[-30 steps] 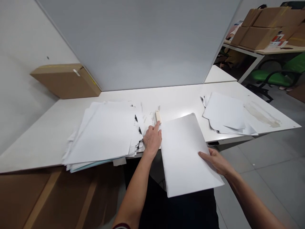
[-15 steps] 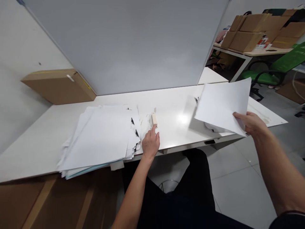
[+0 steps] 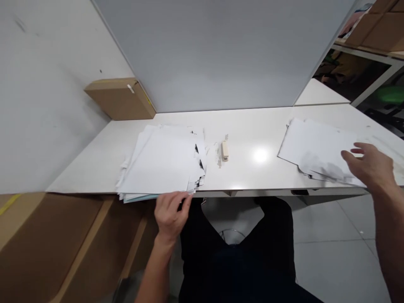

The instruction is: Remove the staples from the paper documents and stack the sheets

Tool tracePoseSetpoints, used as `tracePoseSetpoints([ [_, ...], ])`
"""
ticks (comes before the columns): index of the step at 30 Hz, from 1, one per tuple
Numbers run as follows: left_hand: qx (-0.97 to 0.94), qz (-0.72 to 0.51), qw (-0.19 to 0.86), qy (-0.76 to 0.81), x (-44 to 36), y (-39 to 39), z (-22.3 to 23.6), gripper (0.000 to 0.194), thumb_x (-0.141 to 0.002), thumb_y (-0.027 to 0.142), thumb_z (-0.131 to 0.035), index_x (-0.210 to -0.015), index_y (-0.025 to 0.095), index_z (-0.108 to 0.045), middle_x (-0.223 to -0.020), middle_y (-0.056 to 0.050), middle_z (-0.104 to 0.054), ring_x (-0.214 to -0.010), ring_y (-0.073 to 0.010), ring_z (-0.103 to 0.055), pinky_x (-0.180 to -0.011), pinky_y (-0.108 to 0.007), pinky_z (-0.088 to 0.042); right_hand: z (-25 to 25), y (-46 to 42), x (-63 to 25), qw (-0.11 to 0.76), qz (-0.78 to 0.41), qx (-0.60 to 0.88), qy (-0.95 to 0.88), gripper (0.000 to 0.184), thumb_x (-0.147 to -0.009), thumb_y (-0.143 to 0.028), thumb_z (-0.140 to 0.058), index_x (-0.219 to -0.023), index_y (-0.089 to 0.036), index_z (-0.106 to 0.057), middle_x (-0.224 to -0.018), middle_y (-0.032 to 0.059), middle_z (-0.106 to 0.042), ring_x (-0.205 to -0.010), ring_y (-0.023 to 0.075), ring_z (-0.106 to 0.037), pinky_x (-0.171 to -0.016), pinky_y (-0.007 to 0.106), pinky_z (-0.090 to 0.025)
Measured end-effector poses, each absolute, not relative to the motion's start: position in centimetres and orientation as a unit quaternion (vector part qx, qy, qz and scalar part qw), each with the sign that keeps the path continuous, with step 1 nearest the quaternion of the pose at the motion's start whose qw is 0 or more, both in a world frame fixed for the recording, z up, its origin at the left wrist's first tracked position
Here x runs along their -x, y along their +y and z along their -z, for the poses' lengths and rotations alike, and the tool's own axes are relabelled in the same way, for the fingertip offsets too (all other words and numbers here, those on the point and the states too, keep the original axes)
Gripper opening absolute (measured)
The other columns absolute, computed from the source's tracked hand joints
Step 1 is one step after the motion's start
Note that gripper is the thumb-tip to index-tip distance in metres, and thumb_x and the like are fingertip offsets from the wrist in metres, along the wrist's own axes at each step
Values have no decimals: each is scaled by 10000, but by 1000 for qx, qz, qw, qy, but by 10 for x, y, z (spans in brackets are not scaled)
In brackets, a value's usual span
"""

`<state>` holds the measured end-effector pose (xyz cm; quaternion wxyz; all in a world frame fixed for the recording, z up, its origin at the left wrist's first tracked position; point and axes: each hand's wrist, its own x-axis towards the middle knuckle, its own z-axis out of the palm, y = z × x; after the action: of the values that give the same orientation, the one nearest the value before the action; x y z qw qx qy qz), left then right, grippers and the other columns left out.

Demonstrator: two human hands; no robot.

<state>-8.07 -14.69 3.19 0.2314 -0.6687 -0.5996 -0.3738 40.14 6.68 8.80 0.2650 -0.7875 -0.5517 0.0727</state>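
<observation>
A tall, uneven stack of white paper [image 3: 164,158] lies on the left side of the desk. At its front edge is my left hand [image 3: 172,214], with curled fingers and thumb pinching the corner of the paper. A small beige stapler [image 3: 224,150] rests on the desk between the two piles, with neither hand touching it. On the right is a smaller pile of white sheets [image 3: 315,145], its edges not aligned. My right hand [image 3: 372,164] hovers over that pile's right end, fingers apart and holding nothing.
A white board [image 3: 221,54] stands upright along the back of the white desk [image 3: 252,126]. A flat cardboard box [image 3: 123,99] leans at the back left. Large cardboard [image 3: 57,248] is below the desk at left. More boxes [image 3: 381,31] sit on another table at upper right.
My right hand carried the white paper onto the right pile and let it go. My left hand left the stapler and moved left to the front edge of the big stack.
</observation>
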Motion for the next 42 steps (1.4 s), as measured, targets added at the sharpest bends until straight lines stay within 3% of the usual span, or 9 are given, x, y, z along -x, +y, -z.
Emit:
tracePoseSetpoints([
  [4,634,285,231,-681,108,-151,-38,298,-710,373,-683,-960,221,-628,-952,-105,-617,-930,-260,-538,-859,-424,-394,-76,23,-340,292,-147,712,-621,284,-781,-290,-596,-1063,-273,-581,-934,100,-680,-829,249,-636,-787,410,-444],
  [7,641,262,208,-691,111,-146,-38,266,-731,379,-661,-966,258,-632,-986,-79,-613,-968,-283,-500,-843,-425,-369,-58,-6,-293,292,-248,668,-638,307,-781,-354,-582,-1071,-256,-587,-868,70,-689,-779,244,-654,-716,368,-483],
  [14,660,329,188,-649,108,-141,-44,169,-824,207,-553,-970,236,-633,-883,-38,-636,-860,-227,-520,-777,-376,-385,-33,-52,-218,320,-411,556,-648,339,-802,-460,-559,-1026,-212,-611,-865,70,-686,-698,193,-634,-669,310,-485],
  [18,689,371,168,-600,65,-144,-57,189,-787,139,-581,-958,208,-622,-875,-42,-645,-848,-197,-537,-793,-360,-422,-40,-68,-186,310,-642,457,-532,449,-814,-575,-479,-1013,-194,-607,-890,88,-681,-601,158,-620,-555,284,-493],
  [22,773,350,101,-520,-1,-152,-55,173,-775,127,-578,-934,185,-616,-825,-44,-664,-827,-191,-546,-749,-359,-412,-40,-67,-168,247,-804,361,-403,579,-776,-668,-443,-1040,-179,-608,-917,103,-685,-662,183,-649,-578,298,-516],
  [29,809,363,-29,-462,-31,-166,-39,177,-793,292,-593,-944,203,-620,-881,-51,-661,-874,-206,-552,-771,-373,-438,-17,-62,-195,295,-748,451,-388,368,-696,-397,-701,-973,-162,-643,-861,67,-721,-734,228,-661,-679,325,-516],
  [33,653,412,-50,-634,3,-151,-34,305,-845,303,-513,-1132,217,-565,-1098,-104,-600,-1038,-229,-533,-889,-419,-444,-8,-69,-217,320,-734,471,-370,320,-707,-369,-693,-972,-193,-656,-904,59,-723,-795,251,-670,-738,367,-519],
  [37,488,459,-211,-712,23,-130,-30,519,-850,391,-490,-1327,211,-392,-1233,-128,-539,-1066,-214,-554,-879,-385,-478,-6,-78,-232,355,-723,459,-374,318,-724,-376,-687,-989,-203,-660,-972,63,-712,-873,252,-659,-796,372,-503],
  [42,458,514,-352,-634,14,-115,-44,409,-856,433,-462,-1160,182,-571,-1073,-104,-642,-1015,-211,-590,-837,-339,-497,-5,-79,-245,377,-675,473,-423,305,-724,-422,-680,-935,-202,-687,-917,59,-720,-834,249,-659,-777,360,-502],
])
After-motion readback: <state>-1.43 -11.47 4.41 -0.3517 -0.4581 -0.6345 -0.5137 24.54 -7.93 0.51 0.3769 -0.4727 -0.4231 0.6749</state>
